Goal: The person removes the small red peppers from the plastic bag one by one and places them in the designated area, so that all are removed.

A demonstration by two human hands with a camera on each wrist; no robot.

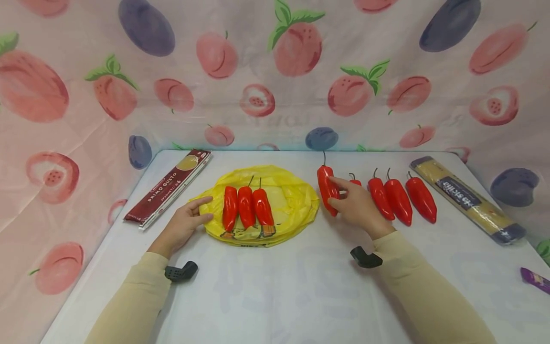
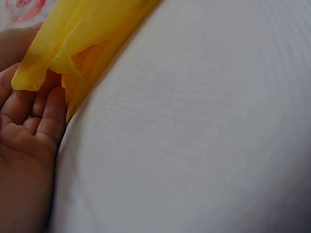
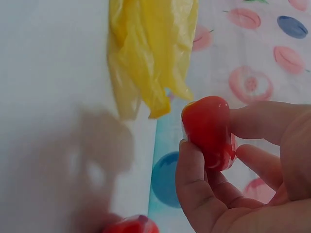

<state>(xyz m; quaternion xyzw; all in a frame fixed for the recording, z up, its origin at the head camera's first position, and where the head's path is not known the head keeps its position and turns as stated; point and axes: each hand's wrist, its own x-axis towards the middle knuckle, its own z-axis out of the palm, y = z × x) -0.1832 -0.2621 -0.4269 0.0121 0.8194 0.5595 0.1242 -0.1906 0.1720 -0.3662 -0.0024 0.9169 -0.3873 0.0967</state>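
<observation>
Near the middle of the table lies a yellow plastic bag (image 1: pixel 296 203), flattened out, with three red peppers (image 1: pixel 246 206) side by side on it. My left hand (image 1: pixel 182 227) is at the bag's left edge, thumb and index finger spread apart and touching it. In the left wrist view, the bag's loose edge (image 2: pixel 82 48) hangs across the fingers of that hand. To the right of the bag, my right hand (image 1: pixel 354 203) pinches another red pepper (image 1: pixel 325 184), stem pointing away from me. The right wrist view shows this pepper (image 3: pixel 209 128) between the thumb and fingers.
Right of my right hand lie several more red peppers (image 1: pixel 397 200), one partly hidden behind the hand. A yellow-and-blue spaghetti pack (image 1: pixel 466 198) is at the far right, a dark red one (image 1: pixel 169 188) at the left. A purple wrapper (image 1: pixel 534 279) lies at the right edge.
</observation>
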